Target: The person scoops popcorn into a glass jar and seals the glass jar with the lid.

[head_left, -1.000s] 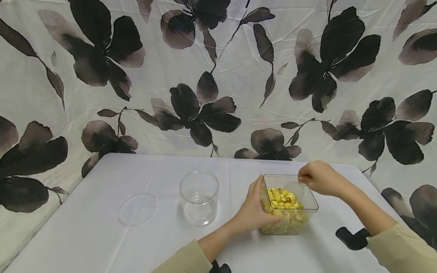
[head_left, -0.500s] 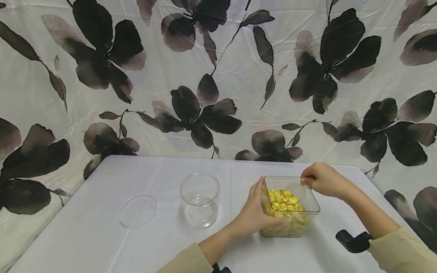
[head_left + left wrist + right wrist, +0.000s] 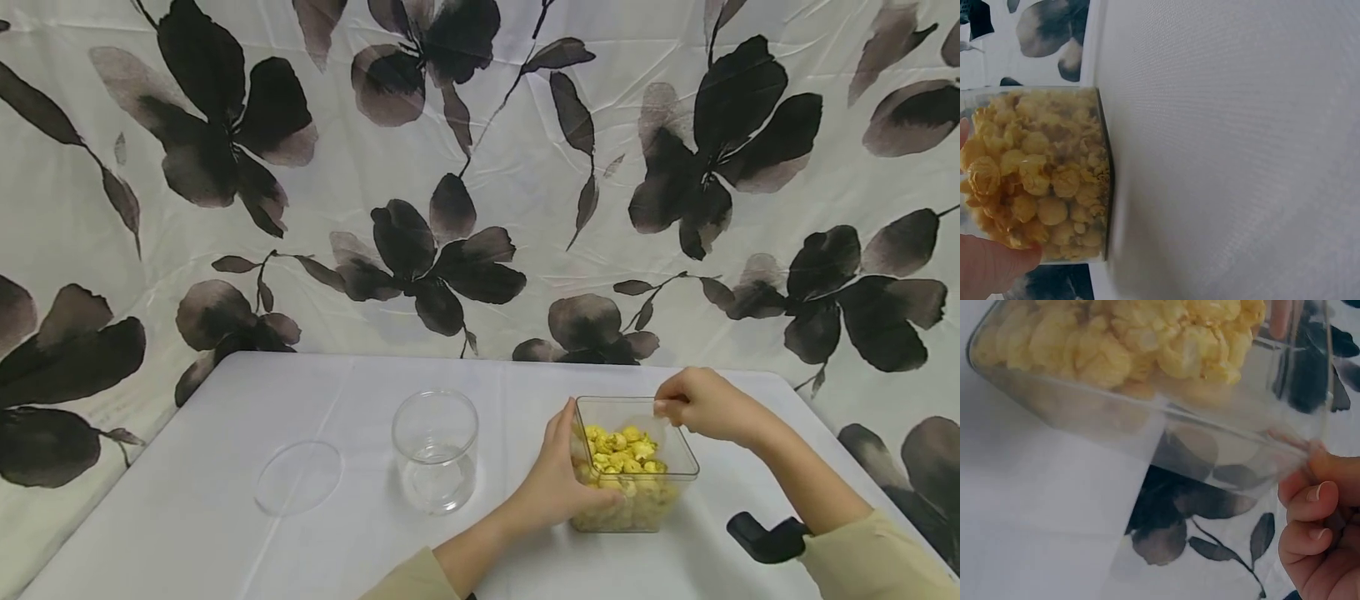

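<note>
A clear square container (image 3: 637,477) holds yellow popcorn (image 3: 624,454) and stands on the right half of the table. My left hand (image 3: 557,479) grips its left side, fingers along the far left edge and thumb across the front; the thumb (image 3: 1004,265) also shows in the left wrist view. At the back right corner of the rim, my right hand (image 3: 708,406) pinches a translucent, scoop-like piece (image 3: 639,410) that reaches down inside toward the popcorn. Curled fingers (image 3: 1307,509) show at the rim in the right wrist view. The piece's lower end is hard to make out through the plastic.
An open round glass jar (image 3: 435,454) stands left of the container. Farther left, a clear round lid (image 3: 300,477) lies flat on the white table (image 3: 172,533). Behind the table hangs a floral cloth (image 3: 465,108). A black strap piece (image 3: 765,537) sticks out by the right sleeve.
The popcorn's top surface has shifted inside the container. My right hand has stayed at the back right rim with only slight motion, while the left keeps its grip. The head view has tilted slightly.
</note>
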`<state>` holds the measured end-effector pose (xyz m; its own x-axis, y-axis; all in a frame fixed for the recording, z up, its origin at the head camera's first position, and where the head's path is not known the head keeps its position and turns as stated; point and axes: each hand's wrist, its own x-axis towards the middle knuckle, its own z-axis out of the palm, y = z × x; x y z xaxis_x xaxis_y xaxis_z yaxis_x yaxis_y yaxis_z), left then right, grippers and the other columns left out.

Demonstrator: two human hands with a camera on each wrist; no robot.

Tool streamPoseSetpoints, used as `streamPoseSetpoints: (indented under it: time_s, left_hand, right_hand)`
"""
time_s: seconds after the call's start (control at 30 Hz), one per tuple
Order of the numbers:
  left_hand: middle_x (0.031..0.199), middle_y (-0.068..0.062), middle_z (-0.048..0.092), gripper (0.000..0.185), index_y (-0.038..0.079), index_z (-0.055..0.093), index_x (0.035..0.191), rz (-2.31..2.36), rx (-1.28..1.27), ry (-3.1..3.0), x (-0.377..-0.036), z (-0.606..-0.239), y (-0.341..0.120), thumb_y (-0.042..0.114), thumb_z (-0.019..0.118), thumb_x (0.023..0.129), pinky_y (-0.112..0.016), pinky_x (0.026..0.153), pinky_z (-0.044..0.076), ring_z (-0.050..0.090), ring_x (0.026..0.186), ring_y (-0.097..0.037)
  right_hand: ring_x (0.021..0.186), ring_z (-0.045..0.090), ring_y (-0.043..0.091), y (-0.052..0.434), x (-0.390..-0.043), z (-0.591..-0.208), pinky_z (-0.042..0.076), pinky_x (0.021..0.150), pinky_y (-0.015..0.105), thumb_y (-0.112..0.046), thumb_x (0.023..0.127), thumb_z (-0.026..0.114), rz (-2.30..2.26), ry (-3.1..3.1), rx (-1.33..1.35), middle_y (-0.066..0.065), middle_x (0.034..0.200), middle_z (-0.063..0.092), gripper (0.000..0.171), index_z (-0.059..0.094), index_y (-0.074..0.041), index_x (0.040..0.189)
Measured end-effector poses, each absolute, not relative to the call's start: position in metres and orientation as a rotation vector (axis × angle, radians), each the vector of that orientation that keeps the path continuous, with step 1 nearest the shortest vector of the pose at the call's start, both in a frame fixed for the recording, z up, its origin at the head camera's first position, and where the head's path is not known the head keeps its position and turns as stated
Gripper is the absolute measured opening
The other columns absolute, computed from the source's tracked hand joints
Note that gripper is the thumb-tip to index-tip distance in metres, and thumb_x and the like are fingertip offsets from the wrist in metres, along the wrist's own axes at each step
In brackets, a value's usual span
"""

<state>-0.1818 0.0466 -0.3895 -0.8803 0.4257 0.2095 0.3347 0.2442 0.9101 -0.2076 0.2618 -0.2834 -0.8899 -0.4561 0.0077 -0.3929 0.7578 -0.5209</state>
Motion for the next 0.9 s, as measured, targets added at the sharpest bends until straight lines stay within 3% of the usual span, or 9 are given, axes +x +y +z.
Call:
streamPoseSetpoints:
  time_s: [0.9]
  left_hand:
    - [0.151,-0.013,0.013,0.119,0.015,0.001,0.151,1.751,0.721,2.39,-0.1806,-0.3928,0.0451,0.029,0.085,0.067,-0.048,0.103,0.031,0.03,0.132,-0.031]
  right_hand:
    - [0.05,0.042,0.012,0.259,-0.2076,-0.2835,0.032,0.045,0.025,0.0,0.09,0.053,-0.9,2.753,-0.541,0.0,0.057,0.047,0.016,0.066,0.003,0.08]
